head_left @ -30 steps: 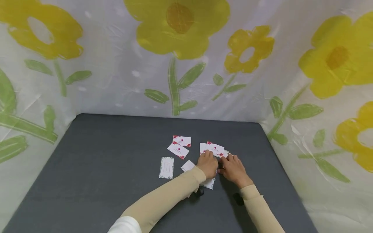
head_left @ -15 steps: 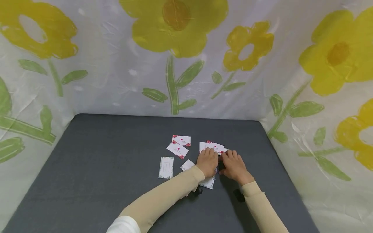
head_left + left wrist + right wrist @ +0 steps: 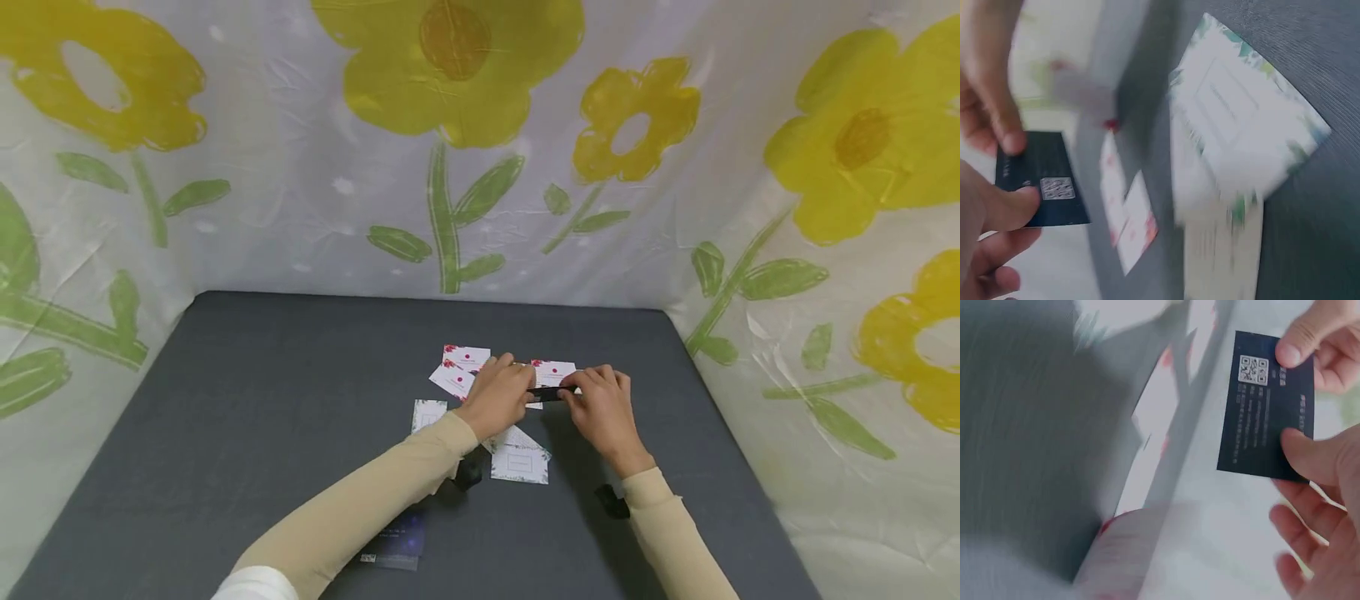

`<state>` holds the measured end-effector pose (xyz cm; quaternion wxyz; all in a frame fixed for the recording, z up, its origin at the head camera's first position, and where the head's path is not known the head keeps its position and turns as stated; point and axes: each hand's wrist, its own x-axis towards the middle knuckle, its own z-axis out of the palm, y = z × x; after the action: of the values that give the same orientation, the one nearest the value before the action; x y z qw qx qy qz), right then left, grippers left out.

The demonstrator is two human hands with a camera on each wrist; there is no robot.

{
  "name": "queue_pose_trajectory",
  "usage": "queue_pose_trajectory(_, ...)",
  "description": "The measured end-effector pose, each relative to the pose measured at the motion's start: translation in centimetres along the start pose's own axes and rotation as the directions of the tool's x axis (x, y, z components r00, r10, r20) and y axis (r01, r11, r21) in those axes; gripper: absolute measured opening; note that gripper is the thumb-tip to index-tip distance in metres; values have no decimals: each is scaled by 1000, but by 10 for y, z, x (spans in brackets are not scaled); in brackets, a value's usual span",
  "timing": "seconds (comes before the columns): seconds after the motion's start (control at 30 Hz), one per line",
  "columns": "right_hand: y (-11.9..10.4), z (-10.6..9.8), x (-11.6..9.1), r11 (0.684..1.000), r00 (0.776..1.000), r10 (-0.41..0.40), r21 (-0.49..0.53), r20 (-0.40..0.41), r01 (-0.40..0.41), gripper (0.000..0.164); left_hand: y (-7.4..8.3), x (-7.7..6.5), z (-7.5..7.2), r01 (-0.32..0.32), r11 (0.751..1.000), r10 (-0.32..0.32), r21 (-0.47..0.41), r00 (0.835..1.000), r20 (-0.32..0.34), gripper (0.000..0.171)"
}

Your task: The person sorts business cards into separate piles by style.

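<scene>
Beyond the nearest green-edged card [image 3: 519,467], pinching the black card [image 3: 550,394] between left hand [image 3: 497,398] and right hand [image 3: 604,412]. Best gripped lightly near the edges, keeping the printed code [image 3: 1253,370] uncovered and avoiding bending.

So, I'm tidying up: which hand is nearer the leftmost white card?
Left. The left hand is to the right of the leftmost white card; the right hand is farther right.

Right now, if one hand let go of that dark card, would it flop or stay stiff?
The dark card would probably stay stiff: it looks flat, without visible sag, between the left hand and right hand. It is likely light, since it looks thin and small beside them. Its flat, square-cornered shape makes rolling unlikely.
</scene>
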<state>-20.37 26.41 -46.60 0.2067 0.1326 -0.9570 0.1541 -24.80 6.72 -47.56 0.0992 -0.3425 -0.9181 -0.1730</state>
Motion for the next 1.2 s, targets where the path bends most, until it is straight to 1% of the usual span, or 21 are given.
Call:
queue_pose_trajectory(0.07, -15, -2, 2, 994, 1000, -16, 104, 13, 14, 10, -13, -16, -18, 24, 995, -23, -97, 1000, 11, 11)
queue_pose_trajectory(0.1, -23, -3, 2, 988, 1000, -23, 151, 21, 19, 11, -18, -25, -27, 40, 988, -37, -148, 999, 24, 11)
queue_pose_trajectory(0.17, -38, -4, 3, 972, 999, -35, 235, 36, 25, 14, -26, -44, -43, 75, 968, -66, -241, 997, 46, 11)
queue_pose_trajectory(0.2, -46, -5, 3, 962, 998, -30, 274, 47, 16, 15, -30, -54, -51, 89, 957, -76, -277, 996, 56, 10)
queue_pose_trajectory(0.27, -63, -6, 2, 943, 997, -7, 333, 74, -18, 14, -35, -75, -63, 119, 937, -102, -329, 992, 69, 7)
queue_pose_trajectory(0.33, -79, -5, -1, 922, 995, 15, 384, 101, -53, 13, -40, -95, -72, 136, 927, -118, -350, 990, 72, 5)
queue_pose_trajectory(0.37, -87, -4, -2, 911, 993, 22, 406, 118, -68, 13, -44, -105, -75, 144, 923, -126, -357, 989, 73, 6)
queue_pose_trajectory(0.43, -102, 0, -7, 893, 990, 9, 445, 141, -72, 11, -52, -124, -81, 176, 908, -155, -380, 984, 86, 9)
queue_pose_trajectory(0.5, -116, 6, -13, 880, 987, -20, 472, 159, -59, 10, -60, -141, -83, 225, 883, -197, -411, 974, 109, 9)
queue_pose_trajectory(0.57, -127, 14, -19, 864, 981, -40, 500, 188, -61, 9, -68, -157, -84, 291, 844, -253, -451, 957, 144, 8)
queue_pose_trajectory(0.6, -132, 19, -23, 855, 977, -43, 514, 209, -72, 9, -71, -164, -84, 319, 826, -279, -465, 948, 156, 7)
queue_pose_trajectory(0.67, -142, 28, -32, 834, 963, -24, 536, 268, -128, 8, -75, -176, -83, 369, 798, -324, -477, 929, 176, 8)
queue_pose_trajectory(0.73, -150, 36, -41, 817, 945, 2, 544, 326, -190, 6, -77, -188, -81, 395, 789, -350, -470, 918, 185, 10)
queue_pose_trajectory(0.83, -163, 44, -56, 798, 916, 30, 542, 401, -264, 4, -77, -206, -78, 424, 789, -372, -444, 905, 204, 11)
queue_pose_trajectory(0.9, -171, 48, -66, 787, 902, 38, 544, 429, -292, 4, -76, -218, -76, 441, 787, -382, -432, 897, 222, 11)
queue_pose_trajectory(0.97, -176, 52, -73, 781, 895, 42, 544, 445, -307, 4, -76, -226, -73, 460, 776, -390, -432, 888, 244, 10)
queue_pose_trajectory(1.0, -179, 54, -75, 786, 896, 42, 540, 442, -303, 4, -77, -230, -72, 465, 773, -392, -431, 885, 252, 10)
queue_pose_trajectory(1.03, -181, 56, -77, 797, 901, 39, 531, 432, -289, 3, -77, -233, -69, 467, 774, -394, -427, 884, 252, 11)
queue_pose_trajectory(1.07, -183, 58, -79, 813, 908, 33, 517, 417, -267, 3, -78, -235, -67, 459, 784, -389, -419, 888, 245, 11)
queue_pose_trajectory(1.13, -187, 61, -82, 852, 923, 22, 476, 384, -218, 3, -78, -239, -62, 437, 814, -380, -382, 899, 219, 12)
queue_pose_trajectory(1.2, -189, 65, -86, 888, 936, 7, 428, 352, -168, 5, -77, -242, -56, 416, 851, -374, -321, 909, 184, 14)
